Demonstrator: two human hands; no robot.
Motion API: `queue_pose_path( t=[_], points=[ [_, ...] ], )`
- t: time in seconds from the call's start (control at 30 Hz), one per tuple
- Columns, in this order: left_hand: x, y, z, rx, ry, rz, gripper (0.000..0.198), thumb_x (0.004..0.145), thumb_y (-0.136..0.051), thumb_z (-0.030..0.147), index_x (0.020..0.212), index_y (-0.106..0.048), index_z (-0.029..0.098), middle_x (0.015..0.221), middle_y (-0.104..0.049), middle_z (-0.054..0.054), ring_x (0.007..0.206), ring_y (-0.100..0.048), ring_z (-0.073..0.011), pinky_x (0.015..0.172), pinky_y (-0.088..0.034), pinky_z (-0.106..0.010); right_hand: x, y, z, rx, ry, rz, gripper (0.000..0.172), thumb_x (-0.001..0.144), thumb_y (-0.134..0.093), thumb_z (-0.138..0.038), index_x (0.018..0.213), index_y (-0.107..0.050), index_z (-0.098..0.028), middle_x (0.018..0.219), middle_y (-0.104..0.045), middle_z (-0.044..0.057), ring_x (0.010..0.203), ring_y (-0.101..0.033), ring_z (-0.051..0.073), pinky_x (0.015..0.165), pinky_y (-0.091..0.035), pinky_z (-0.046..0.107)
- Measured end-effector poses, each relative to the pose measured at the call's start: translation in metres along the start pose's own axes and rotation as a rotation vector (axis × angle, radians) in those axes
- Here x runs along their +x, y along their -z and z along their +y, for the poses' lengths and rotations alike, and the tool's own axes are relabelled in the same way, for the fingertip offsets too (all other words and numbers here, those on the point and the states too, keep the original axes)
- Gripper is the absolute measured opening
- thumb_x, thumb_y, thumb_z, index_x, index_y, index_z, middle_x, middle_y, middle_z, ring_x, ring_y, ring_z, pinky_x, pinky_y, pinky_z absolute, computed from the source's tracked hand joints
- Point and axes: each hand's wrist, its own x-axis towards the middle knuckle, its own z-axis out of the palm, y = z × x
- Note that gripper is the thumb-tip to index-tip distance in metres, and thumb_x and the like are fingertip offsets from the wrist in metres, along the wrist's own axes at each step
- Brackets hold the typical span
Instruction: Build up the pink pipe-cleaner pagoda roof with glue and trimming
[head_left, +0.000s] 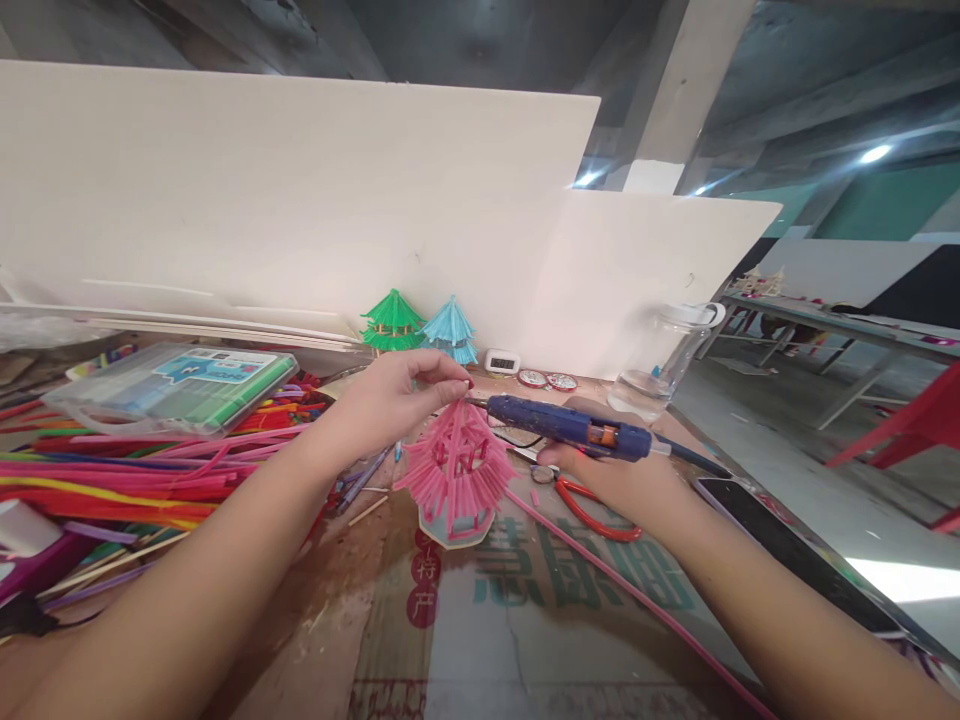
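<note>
In front of me stands a pink two-tiered pavilion model point(459, 465) built of fuzzy pipe cleaners on a pale many-sided base. My left hand point(405, 385) is pinched at the tip of its roof, on a small dark red piece point(469, 384) that is mostly hidden by the fingers. My right hand point(607, 470) is wrapped round a blue hot glue gun point(574, 425), whose nozzle points left at the roof tip, close to my left fingertips. A long pink pipe cleaner point(600, 575) runs from beside the model toward the lower right.
Loose coloured pipe cleaners point(150, 480) and a clear plastic case point(180, 385) lie at left. Green point(394, 322) and blue point(450, 325) pavilion models stand behind, near a small clock point(502, 361). Red-handled pliers point(592, 515), a glass jug point(656, 365) and a phone point(787, 555) are at right.
</note>
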Motion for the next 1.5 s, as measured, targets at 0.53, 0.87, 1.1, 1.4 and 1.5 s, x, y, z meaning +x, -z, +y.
queue_pose_path(
  t=[0.53,0.87,1.1,1.4,1.5],
  points=[
    [0.001,0.000,-0.002,0.017,0.001,0.007,0.028,0.081,-0.057,0.043,0.086,-0.069,0.019,0.086,-0.068,-0.002,0.082,-0.060,-0.0181,0.074,-0.043,-0.029,-0.001,0.001,-0.003,-0.027,-0.017,0.018,0.025,0.075,-0.064,-0.044,0.066,-0.055,-0.022,0.055,-0.054,-0.004,0.053,-0.049,0.014,0.049,-0.038,0.024],
    [0.001,0.001,-0.004,0.016,-0.009,-0.001,0.027,0.082,-0.056,0.042,0.086,-0.069,0.018,0.085,-0.068,-0.001,0.080,-0.060,-0.0166,0.073,-0.043,-0.028,0.002,0.004,-0.003,0.045,0.032,-0.003,0.024,0.078,-0.062,-0.044,0.070,-0.058,-0.022,0.059,-0.059,-0.002,0.057,-0.055,0.015,0.051,-0.044,0.026],
    [0.003,0.001,-0.007,0.013,-0.014,0.003,0.026,0.081,-0.057,0.041,0.086,-0.068,0.018,0.086,-0.068,-0.001,0.081,-0.060,-0.0168,0.074,-0.043,-0.027,0.005,0.019,-0.011,0.098,0.133,-0.174,0.026,0.080,-0.061,-0.047,0.075,-0.065,-0.022,0.069,-0.067,0.002,0.068,-0.063,0.019,0.062,-0.052,0.029],
    [0.001,0.001,-0.008,0.009,-0.014,0.000,0.027,0.082,-0.057,0.043,0.086,-0.068,0.018,0.086,-0.068,0.000,0.081,-0.060,-0.0161,0.072,-0.043,-0.026,0.008,0.025,-0.001,0.164,0.239,-0.241,0.043,0.084,-0.050,-0.061,0.083,-0.063,-0.020,0.075,-0.070,0.003,0.070,-0.065,0.018,0.064,-0.052,0.028],
    [0.002,0.001,-0.008,-0.001,-0.010,-0.002,0.027,0.082,-0.057,0.043,0.086,-0.067,0.018,0.085,-0.068,0.000,0.080,-0.060,-0.0163,0.072,-0.043,-0.026,0.008,0.026,0.001,0.113,0.248,-0.212,0.041,0.083,-0.052,-0.060,0.082,-0.065,-0.020,0.075,-0.070,0.004,0.070,-0.064,0.018,0.062,-0.051,0.028]
  ],
)
